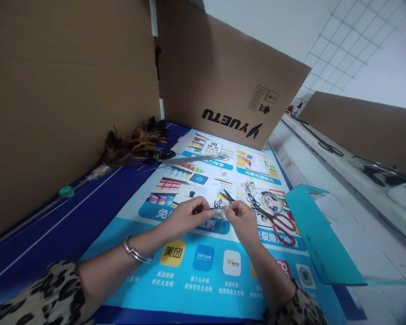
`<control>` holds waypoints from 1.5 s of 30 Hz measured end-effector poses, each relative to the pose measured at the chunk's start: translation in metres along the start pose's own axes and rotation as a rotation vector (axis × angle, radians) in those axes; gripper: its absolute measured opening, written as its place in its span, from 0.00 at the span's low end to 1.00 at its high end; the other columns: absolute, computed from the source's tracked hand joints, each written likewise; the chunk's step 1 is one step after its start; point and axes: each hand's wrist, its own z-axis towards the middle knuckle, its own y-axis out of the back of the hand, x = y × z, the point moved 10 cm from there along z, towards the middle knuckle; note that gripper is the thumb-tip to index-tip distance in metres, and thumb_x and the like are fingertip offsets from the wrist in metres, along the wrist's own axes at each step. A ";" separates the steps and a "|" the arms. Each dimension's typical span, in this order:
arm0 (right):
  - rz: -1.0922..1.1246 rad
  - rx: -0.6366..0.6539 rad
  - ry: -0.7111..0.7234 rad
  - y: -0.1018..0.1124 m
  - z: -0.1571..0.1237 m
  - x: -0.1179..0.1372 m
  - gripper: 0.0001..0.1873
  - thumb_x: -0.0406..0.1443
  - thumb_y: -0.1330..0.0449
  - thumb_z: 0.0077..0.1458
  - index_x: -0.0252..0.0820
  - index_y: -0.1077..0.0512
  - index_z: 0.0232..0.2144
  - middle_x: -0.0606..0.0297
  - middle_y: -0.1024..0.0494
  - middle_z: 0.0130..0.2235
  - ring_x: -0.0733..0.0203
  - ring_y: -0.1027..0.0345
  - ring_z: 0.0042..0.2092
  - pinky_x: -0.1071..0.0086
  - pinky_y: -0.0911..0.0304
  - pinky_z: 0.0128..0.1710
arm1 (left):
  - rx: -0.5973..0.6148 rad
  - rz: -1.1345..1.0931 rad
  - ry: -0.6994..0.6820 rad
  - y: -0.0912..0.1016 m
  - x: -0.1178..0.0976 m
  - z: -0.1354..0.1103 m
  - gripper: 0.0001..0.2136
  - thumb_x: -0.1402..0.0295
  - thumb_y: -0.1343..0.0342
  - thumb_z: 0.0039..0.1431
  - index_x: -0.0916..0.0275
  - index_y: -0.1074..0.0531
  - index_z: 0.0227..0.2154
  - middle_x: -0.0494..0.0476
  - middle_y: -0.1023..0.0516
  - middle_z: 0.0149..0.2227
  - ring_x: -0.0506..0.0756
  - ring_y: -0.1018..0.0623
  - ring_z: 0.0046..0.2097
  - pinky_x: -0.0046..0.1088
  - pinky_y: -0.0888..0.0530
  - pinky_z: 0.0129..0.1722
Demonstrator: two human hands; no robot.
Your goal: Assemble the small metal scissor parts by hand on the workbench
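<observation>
Over the printed mat, my left hand (189,215) is closed in a pinch, its thumb and forefinger on what looks like a thin dark wire. Just to the right, my right hand (242,220) also pinches, with its fingertips at the same small piece. A tangle of fine silvery and dark wire bits (219,208) shows between the fingertips; its exact shape is too small to tell. Scissors with red handles (284,228) lie beyond my right hand, blades apart. Several small black and pale wire loops (253,198) lie beside them, near a round clear container (272,201).
A bundle of long thin metal wires (199,158) lies farther back, near black-handled pliers (159,156). Brown feathers (131,143) rest at left, near a green round piece (66,191). Cardboard panels (230,67) wall the back and left. A teal folder (320,239) stands at right.
</observation>
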 end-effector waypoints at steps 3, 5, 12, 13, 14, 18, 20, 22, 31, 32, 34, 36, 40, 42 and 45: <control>0.078 -0.008 -0.025 0.001 0.000 -0.003 0.12 0.40 0.41 0.49 0.39 0.35 0.20 0.72 0.39 0.19 0.69 0.49 0.23 0.75 0.51 0.22 | 0.040 0.003 0.012 -0.008 0.001 -0.001 0.08 0.63 0.45 0.49 0.62 0.35 0.28 0.48 0.33 0.24 0.49 0.35 0.27 0.23 0.38 0.25; 0.150 -0.007 -0.049 0.001 0.000 -0.006 0.13 0.41 0.41 0.48 0.39 0.35 0.21 0.72 0.40 0.19 0.70 0.50 0.22 0.75 0.52 0.21 | 0.047 -0.007 0.017 -0.011 0.005 -0.001 0.07 0.65 0.45 0.49 0.61 0.36 0.29 0.48 0.32 0.26 0.49 0.34 0.27 0.23 0.37 0.26; 0.345 0.066 -0.132 -0.009 -0.001 -0.013 0.13 0.42 0.41 0.49 0.39 0.33 0.23 0.70 0.35 0.20 0.69 0.46 0.22 0.74 0.50 0.22 | -0.002 -0.124 0.001 -0.006 0.016 0.005 0.06 0.67 0.48 0.51 0.62 0.36 0.31 0.48 0.35 0.25 0.48 0.36 0.26 0.22 0.40 0.24; 0.362 0.076 -0.138 -0.010 -0.001 -0.014 0.12 0.42 0.41 0.49 0.39 0.32 0.23 0.69 0.34 0.21 0.69 0.46 0.22 0.74 0.50 0.22 | -0.007 -0.159 0.007 -0.004 0.016 0.006 0.06 0.67 0.48 0.52 0.62 0.36 0.31 0.47 0.35 0.25 0.47 0.36 0.26 0.22 0.40 0.24; 0.379 0.085 -0.144 -0.011 -0.001 -0.015 0.12 0.42 0.41 0.49 0.39 0.32 0.24 0.69 0.33 0.22 0.69 0.45 0.23 0.74 0.50 0.22 | -0.009 -0.201 0.017 -0.003 0.016 0.006 0.06 0.66 0.48 0.53 0.62 0.36 0.32 0.48 0.35 0.25 0.47 0.37 0.26 0.22 0.40 0.25; 0.424 0.105 -0.155 -0.013 -0.002 -0.016 0.12 0.42 0.41 0.50 0.38 0.31 0.24 0.68 0.32 0.23 0.69 0.44 0.23 0.74 0.49 0.22 | -0.003 -0.375 0.049 -0.001 0.011 0.005 0.07 0.66 0.49 0.54 0.63 0.36 0.33 0.49 0.33 0.27 0.48 0.33 0.29 0.23 0.37 0.29; 0.433 0.101 -0.155 -0.013 -0.002 -0.015 0.11 0.42 0.41 0.49 0.38 0.31 0.25 0.68 0.32 0.23 0.69 0.44 0.23 0.74 0.49 0.23 | 0.002 -0.416 0.047 -0.001 0.007 0.004 0.06 0.66 0.49 0.54 0.63 0.36 0.32 0.50 0.31 0.28 0.49 0.32 0.30 0.24 0.36 0.31; 0.447 0.096 -0.156 -0.012 -0.003 -0.014 0.11 0.42 0.41 0.49 0.39 0.31 0.25 0.69 0.32 0.23 0.70 0.44 0.23 0.74 0.49 0.22 | 0.004 -0.429 0.051 -0.001 0.005 0.004 0.07 0.65 0.49 0.54 0.63 0.35 0.32 0.51 0.31 0.28 0.49 0.32 0.30 0.25 0.36 0.32; 0.447 0.085 -0.162 -0.009 -0.003 -0.012 0.12 0.42 0.41 0.50 0.39 0.32 0.26 0.67 0.31 0.23 0.69 0.43 0.23 0.74 0.48 0.22 | 0.007 -0.468 0.048 -0.001 0.004 0.005 0.06 0.65 0.49 0.54 0.63 0.35 0.31 0.51 0.30 0.28 0.49 0.31 0.30 0.26 0.34 0.33; 0.443 0.083 -0.162 -0.009 -0.003 -0.012 0.12 0.43 0.41 0.50 0.39 0.32 0.26 0.67 0.31 0.24 0.69 0.44 0.23 0.74 0.48 0.22 | 0.008 -0.466 0.051 -0.001 0.004 0.005 0.07 0.65 0.49 0.54 0.63 0.35 0.32 0.51 0.30 0.28 0.49 0.31 0.30 0.26 0.34 0.33; 0.438 0.080 -0.159 -0.008 -0.003 -0.011 0.12 0.43 0.41 0.50 0.39 0.32 0.26 0.67 0.31 0.24 0.69 0.44 0.23 0.74 0.48 0.22 | 0.010 -0.458 0.061 -0.001 0.004 0.005 0.07 0.64 0.49 0.54 0.63 0.35 0.32 0.51 0.30 0.29 0.49 0.31 0.30 0.27 0.33 0.33; 0.438 0.073 -0.155 -0.007 -0.003 -0.011 0.12 0.43 0.41 0.50 0.39 0.32 0.26 0.67 0.31 0.23 0.69 0.44 0.23 0.74 0.49 0.22 | 0.010 -0.449 0.066 -0.002 0.005 0.005 0.08 0.64 0.49 0.54 0.63 0.35 0.33 0.52 0.30 0.29 0.50 0.31 0.31 0.27 0.33 0.33; 0.456 0.061 -0.160 -0.006 -0.003 -0.011 0.11 0.42 0.41 0.50 0.40 0.32 0.25 0.68 0.30 0.23 0.69 0.44 0.23 0.74 0.49 0.22 | -0.005 -0.407 0.075 -0.002 0.013 0.007 0.07 0.66 0.48 0.52 0.63 0.35 0.32 0.51 0.31 0.30 0.49 0.31 0.30 0.26 0.35 0.31; 0.454 0.051 -0.160 -0.005 -0.003 -0.011 0.11 0.42 0.41 0.50 0.39 0.32 0.26 0.67 0.30 0.24 0.69 0.43 0.24 0.74 0.48 0.23 | -0.016 -0.370 0.093 -0.001 0.016 0.007 0.06 0.67 0.48 0.51 0.63 0.34 0.31 0.50 0.32 0.27 0.49 0.32 0.28 0.25 0.36 0.29; 0.431 0.045 -0.152 -0.004 -0.004 -0.010 0.11 0.42 0.42 0.51 0.39 0.32 0.26 0.66 0.29 0.26 0.68 0.42 0.25 0.74 0.47 0.23 | -0.028 -0.327 0.110 0.002 0.015 0.006 0.05 0.67 0.49 0.51 0.63 0.34 0.29 0.49 0.32 0.25 0.50 0.32 0.28 0.25 0.37 0.28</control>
